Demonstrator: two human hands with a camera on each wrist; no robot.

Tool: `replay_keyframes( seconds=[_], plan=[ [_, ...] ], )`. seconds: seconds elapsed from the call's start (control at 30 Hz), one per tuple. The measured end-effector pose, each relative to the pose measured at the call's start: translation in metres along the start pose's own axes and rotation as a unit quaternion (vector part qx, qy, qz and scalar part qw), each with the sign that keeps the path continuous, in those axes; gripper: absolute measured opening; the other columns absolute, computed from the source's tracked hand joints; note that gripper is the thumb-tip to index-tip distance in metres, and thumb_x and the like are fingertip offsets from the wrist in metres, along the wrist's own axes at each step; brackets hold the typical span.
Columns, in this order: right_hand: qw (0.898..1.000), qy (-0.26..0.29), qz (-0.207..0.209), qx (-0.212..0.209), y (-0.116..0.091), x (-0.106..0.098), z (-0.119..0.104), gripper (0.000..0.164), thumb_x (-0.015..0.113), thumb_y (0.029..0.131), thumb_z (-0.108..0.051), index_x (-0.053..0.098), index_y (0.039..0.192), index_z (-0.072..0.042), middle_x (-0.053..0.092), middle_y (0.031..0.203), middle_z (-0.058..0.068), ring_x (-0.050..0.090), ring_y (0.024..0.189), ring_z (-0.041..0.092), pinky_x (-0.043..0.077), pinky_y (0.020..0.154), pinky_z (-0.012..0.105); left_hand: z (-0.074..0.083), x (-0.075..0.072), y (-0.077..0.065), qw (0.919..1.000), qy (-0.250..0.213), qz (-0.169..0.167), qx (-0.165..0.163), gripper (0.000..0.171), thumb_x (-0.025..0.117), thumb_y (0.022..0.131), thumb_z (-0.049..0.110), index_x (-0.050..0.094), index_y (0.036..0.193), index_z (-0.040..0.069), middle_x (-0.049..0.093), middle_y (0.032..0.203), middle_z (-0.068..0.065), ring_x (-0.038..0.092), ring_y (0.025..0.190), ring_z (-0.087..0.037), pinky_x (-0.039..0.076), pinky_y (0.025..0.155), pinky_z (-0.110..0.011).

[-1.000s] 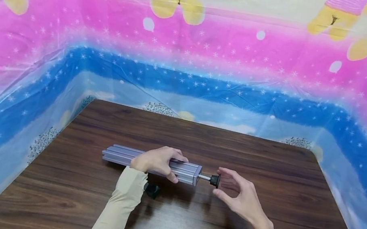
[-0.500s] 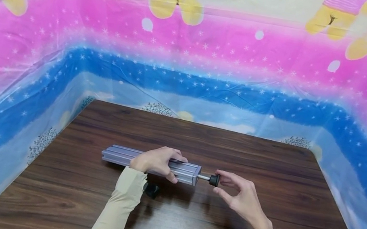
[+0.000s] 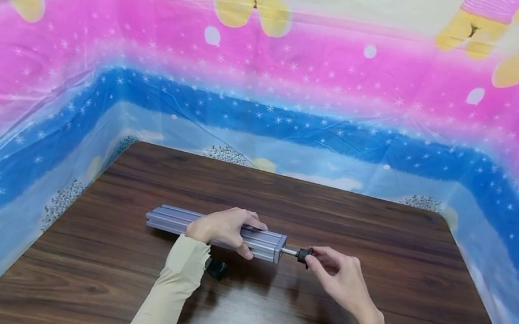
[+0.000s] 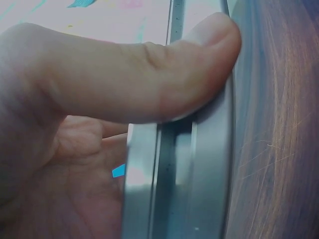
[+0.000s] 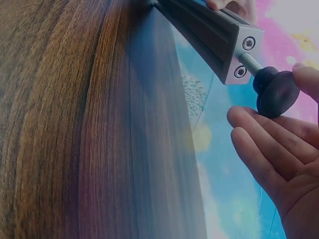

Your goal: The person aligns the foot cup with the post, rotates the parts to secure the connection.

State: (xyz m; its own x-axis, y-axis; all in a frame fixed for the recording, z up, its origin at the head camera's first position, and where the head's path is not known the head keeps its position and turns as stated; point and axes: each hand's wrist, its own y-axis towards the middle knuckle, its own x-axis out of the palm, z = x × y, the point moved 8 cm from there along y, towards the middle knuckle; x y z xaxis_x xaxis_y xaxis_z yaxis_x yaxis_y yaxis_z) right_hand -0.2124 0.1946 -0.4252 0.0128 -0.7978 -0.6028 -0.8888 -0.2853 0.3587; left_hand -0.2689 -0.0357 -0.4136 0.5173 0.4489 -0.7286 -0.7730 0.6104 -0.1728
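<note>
A silver aluminium profile (image 3: pixel 166 217) with slotted sides lies lengthwise over the table in the head view. My left hand (image 3: pixel 226 227) grips it around the middle, the thumb (image 4: pixel 199 59) bent across its slotted face in the left wrist view. From the profile's right end a threaded stud (image 5: pixel 250 63) sticks out, between two socket screws in the end plate. The stud carries a black levelling foot (image 5: pixel 279 94) with a round base. My right hand (image 3: pixel 345 278) pinches this foot's rim between thumb and fingers, the other fingers spread below it in the right wrist view.
The dark wood-grain table (image 3: pixel 284 201) has rounded far corners. A printed cloth (image 3: pixel 267 120) in blue and pink hangs around its back and sides. Black wrist cameras sit at both cream sleeves (image 3: pixel 166 290).
My right thumb and fingers, apart around the levelling foot before, have closed on its rim. The left hand and the profile stay in place.
</note>
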Motion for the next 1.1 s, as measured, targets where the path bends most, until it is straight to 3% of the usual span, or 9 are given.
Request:
replay_keyframes(
  seconds=[0.1, 0.23, 0.33, 0.5, 0.67, 0.8, 0.93, 1.1],
  plan=[
    [1.0, 0.014, -0.011, 0.021, 0.0, 0.003, 0.003, 0.026, 0.064, 0.101, -0.031, 0.074, 0.113, -0.01, 0.077, 0.087, -0.001, 0.075, 0.076, 0.023, 0.059, 0.065, 0.03, 0.0, 0.0, 0.0, 1.0, 0.003, 0.001, 0.002, 0.068, 0.089, 0.078, 0.018, 0.063, 0.141, 0.016, 0.046, 0.156, -0.013, 0.044, 0.143, -0.029, 0.039, 0.114, -0.046],
    [0.999, 0.017, -0.021, 0.03, 0.001, 0.003, 0.004, 0.028, 0.061, 0.102, -0.032, 0.073, 0.114, -0.01, 0.077, 0.087, -0.001, 0.075, 0.077, 0.021, 0.06, 0.068, 0.033, 0.0, 0.0, 0.001, 1.0, 0.007, 0.002, 0.006, 0.068, 0.089, 0.078, 0.019, 0.063, 0.14, 0.016, 0.049, 0.153, -0.011, 0.05, 0.137, -0.027, 0.041, 0.111, -0.045],
    [1.0, 0.0, -0.01, -0.004, 0.0, -0.001, -0.002, 0.032, 0.07, 0.097, -0.028, 0.069, 0.125, -0.013, 0.076, 0.1, -0.002, 0.074, 0.086, 0.015, 0.059, 0.075, 0.033, 0.001, 0.0, 0.001, 0.9999, 0.01, 0.002, 0.011, 0.068, 0.089, 0.078, 0.02, 0.063, 0.14, 0.015, 0.05, 0.152, -0.011, 0.049, 0.138, -0.027, 0.041, 0.111, -0.045],
    [0.996, 0.001, 0.001, -0.086, -0.001, -0.004, -0.014, 0.059, 0.085, 0.083, -0.015, 0.061, 0.137, -0.016, 0.069, 0.126, 0.004, 0.071, 0.104, 0.019, 0.059, 0.086, 0.039, 0.001, -0.001, 0.002, 0.9999, 0.01, 0.002, 0.011, 0.068, 0.089, 0.078, 0.019, 0.063, 0.141, 0.015, 0.049, 0.153, -0.013, 0.049, 0.138, -0.028, 0.041, 0.112, -0.046],
    [0.994, 0.002, 0.011, -0.112, -0.001, -0.002, -0.015, 0.058, 0.086, 0.076, 0.0, 0.066, 0.13, -0.01, 0.071, 0.118, 0.009, 0.072, 0.1, 0.024, 0.059, 0.085, 0.031, 0.0, 0.0, 0.002, 0.9999, 0.007, -0.002, 0.007, 0.068, 0.089, 0.077, 0.018, 0.063, 0.14, 0.015, 0.052, 0.15, -0.01, 0.052, 0.134, -0.026, 0.041, 0.111, -0.045],
    [0.994, -0.003, 0.018, -0.107, -0.001, -0.001, -0.012, 0.056, 0.086, 0.075, 0.004, 0.067, 0.127, -0.004, 0.074, 0.111, 0.011, 0.074, 0.092, 0.025, 0.06, 0.08, 0.036, 0.001, 0.001, 0.001, 0.9999, 0.01, -0.004, 0.012, 0.068, 0.089, 0.078, 0.018, 0.063, 0.14, 0.016, 0.056, 0.145, -0.006, 0.054, 0.128, -0.023, 0.043, 0.109, -0.044],
    [0.996, -0.01, 0.014, -0.087, -0.001, -0.001, -0.009, 0.049, 0.083, 0.081, -0.003, 0.068, 0.127, -0.005, 0.077, 0.104, 0.008, 0.075, 0.086, 0.019, 0.061, 0.077, 0.039, 0.002, 0.002, 0.001, 0.9999, 0.01, -0.004, 0.013, 0.067, 0.089, 0.078, 0.017, 0.063, 0.14, 0.016, 0.055, 0.147, -0.007, 0.054, 0.13, -0.024, 0.043, 0.109, -0.044],
    [0.999, -0.015, 0.008, -0.05, -0.002, -0.001, -0.004, 0.035, 0.077, 0.091, -0.015, 0.071, 0.124, -0.007, 0.078, 0.098, 0.002, 0.073, 0.083, 0.009, 0.06, 0.074, 0.032, 0.001, 0.002, 0.001, 0.9999, 0.005, -0.004, 0.014, 0.068, 0.089, 0.078, 0.017, 0.063, 0.14, 0.013, 0.053, 0.148, -0.009, 0.052, 0.133, -0.026, 0.042, 0.11, -0.046]
  ],
)
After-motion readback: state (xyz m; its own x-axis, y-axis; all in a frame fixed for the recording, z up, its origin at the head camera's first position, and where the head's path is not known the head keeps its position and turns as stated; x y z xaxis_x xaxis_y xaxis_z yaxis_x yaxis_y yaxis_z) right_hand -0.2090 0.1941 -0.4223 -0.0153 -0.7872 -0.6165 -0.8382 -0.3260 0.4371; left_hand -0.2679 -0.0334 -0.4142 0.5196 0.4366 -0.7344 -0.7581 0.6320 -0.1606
